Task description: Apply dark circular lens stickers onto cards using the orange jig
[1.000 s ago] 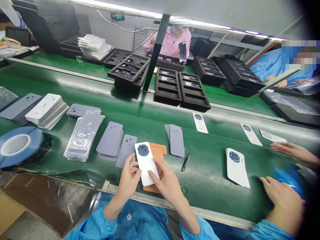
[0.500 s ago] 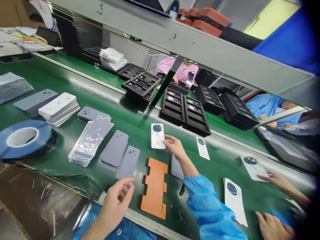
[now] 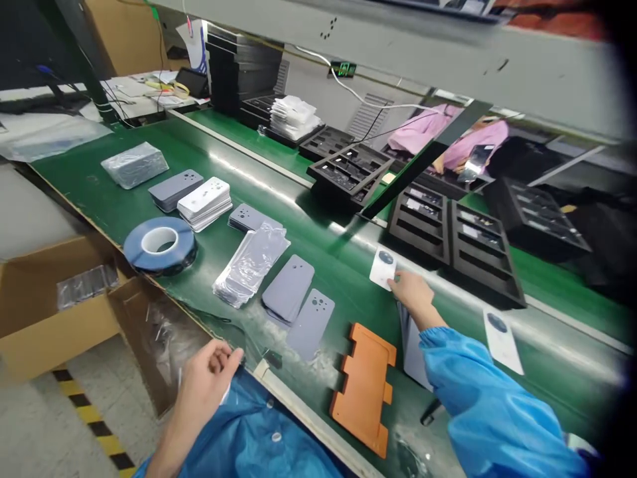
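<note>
Bright blue long-sleeved smock [image 3: 298,451], round press stud [image 3: 273,437] in front; gathered cuff [image 3: 434,336]; left hand [image 3: 206,378] and right hand [image 3: 413,292] ungloved.

A tape roll [image 3: 158,244] lies at centre left, with a white stack [image 3: 205,201] and a grey stack [image 3: 175,188] just above it. Clear bags [image 3: 251,264] and grey covers [image 3: 288,295] sit mid-frame. An orange jig [image 3: 367,385] lies lower centre, black trays [image 3: 455,242] upper right, a box [image 3: 44,312] lower left.
</note>
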Demonstrator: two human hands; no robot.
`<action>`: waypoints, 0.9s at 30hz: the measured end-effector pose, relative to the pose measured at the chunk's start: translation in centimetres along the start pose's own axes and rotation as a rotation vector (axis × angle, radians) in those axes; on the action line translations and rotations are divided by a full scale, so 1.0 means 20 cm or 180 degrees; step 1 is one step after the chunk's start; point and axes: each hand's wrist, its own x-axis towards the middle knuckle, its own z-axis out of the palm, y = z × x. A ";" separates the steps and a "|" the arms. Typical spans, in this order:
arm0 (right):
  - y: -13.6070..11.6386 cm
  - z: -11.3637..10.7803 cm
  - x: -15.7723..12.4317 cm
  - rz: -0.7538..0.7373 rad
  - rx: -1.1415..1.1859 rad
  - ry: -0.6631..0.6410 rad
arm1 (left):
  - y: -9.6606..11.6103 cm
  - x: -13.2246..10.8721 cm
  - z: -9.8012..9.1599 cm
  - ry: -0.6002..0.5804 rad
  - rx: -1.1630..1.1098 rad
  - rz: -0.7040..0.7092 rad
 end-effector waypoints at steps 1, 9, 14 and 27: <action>-0.02 0.01 -0.02 -0.0007 -0.0060 0.0004 | -0.01 0.01 0.02 -0.0069 0.0056 0.0000; -0.54 -0.04 -0.61 -0.0698 0.0850 -0.0258 | -0.05 0.12 0.11 -0.0472 0.0031 0.0020; -0.94 -0.06 -1.06 -0.1409 0.2125 -0.1488 | -0.04 0.12 0.07 -0.0704 -0.0296 0.0218; -1.35 0.22 -1.35 -0.0774 0.4524 -0.3651 | -0.13 0.00 -0.17 -0.1188 -0.0120 0.0369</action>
